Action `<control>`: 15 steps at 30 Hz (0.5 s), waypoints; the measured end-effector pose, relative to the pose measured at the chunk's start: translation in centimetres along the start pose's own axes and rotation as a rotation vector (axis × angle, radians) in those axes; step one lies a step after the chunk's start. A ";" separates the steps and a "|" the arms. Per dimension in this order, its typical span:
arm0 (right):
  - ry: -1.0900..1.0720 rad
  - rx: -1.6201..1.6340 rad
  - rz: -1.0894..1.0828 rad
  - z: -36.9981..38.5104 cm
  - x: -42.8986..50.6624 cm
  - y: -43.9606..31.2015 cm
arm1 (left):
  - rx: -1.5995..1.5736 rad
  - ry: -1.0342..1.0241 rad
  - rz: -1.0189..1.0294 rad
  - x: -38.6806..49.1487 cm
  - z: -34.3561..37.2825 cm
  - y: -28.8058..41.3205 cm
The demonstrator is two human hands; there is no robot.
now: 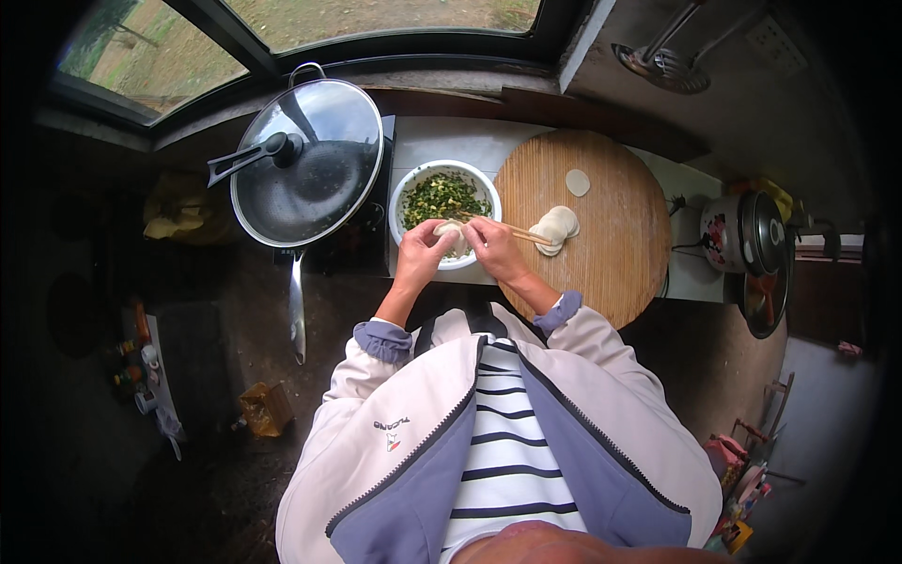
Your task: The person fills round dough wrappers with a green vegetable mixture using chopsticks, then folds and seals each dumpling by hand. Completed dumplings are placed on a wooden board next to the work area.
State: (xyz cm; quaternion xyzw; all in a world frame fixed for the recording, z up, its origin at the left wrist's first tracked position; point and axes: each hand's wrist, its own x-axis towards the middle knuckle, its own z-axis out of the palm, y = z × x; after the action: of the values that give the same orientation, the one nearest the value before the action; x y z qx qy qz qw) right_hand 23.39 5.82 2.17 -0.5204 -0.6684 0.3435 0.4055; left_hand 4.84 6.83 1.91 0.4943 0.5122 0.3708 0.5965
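Above the near part of a white bowl (pixel 397 204), my left hand (pixel 417 255) pinches a pale dumpling wrapper (pixel 454 236) that is partly folded. My right hand (pixel 499 248) presses its other edge with thumb and fingers. A pair of wooden chopsticks (pixel 530 235) is also held in my right hand, with its ends sticking out to both sides. Chopped green filling with yellow bits (pixel 440 194) lies in the bowl. To the right, a stack of round wrappers (pixel 558 224) rests on a round wooden board (pixel 620 247), and a single wrapper (pixel 578 182) lies farther back.
Left of the bowl, a frying pan with a glass lid (pixel 328 180) sits on a black cooktop (pixel 352 247), its long handle (pixel 299 310) reaching past the counter edge. A flowered pot (pixel 722 233) stands right of the board. Metal ladles (pixel 662 67) hang on the wall.
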 end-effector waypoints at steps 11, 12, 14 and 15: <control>0.029 0.005 -0.053 0.2 -0.1 1.1 | -0.072 -0.054 -0.044 -0.1 0.2 0.4; 0.040 -0.003 -0.073 0.2 -0.1 1.2 | -0.028 -0.067 -0.046 -0.1 0.1 0.7; 0.005 0.075 0.013 0.0 -0.3 1.4 | 0.005 -0.079 -0.049 0.0 0.0 0.7; -0.013 0.114 0.056 0.0 -0.3 1.3 | -0.007 -0.077 -0.048 0.0 0.0 0.5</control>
State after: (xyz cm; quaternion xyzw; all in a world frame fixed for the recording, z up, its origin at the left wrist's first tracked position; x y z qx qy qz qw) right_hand 24.02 5.83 0.93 -0.5126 -0.6356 0.3956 0.4204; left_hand 4.86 6.96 2.44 0.4937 0.4995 0.3388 0.6261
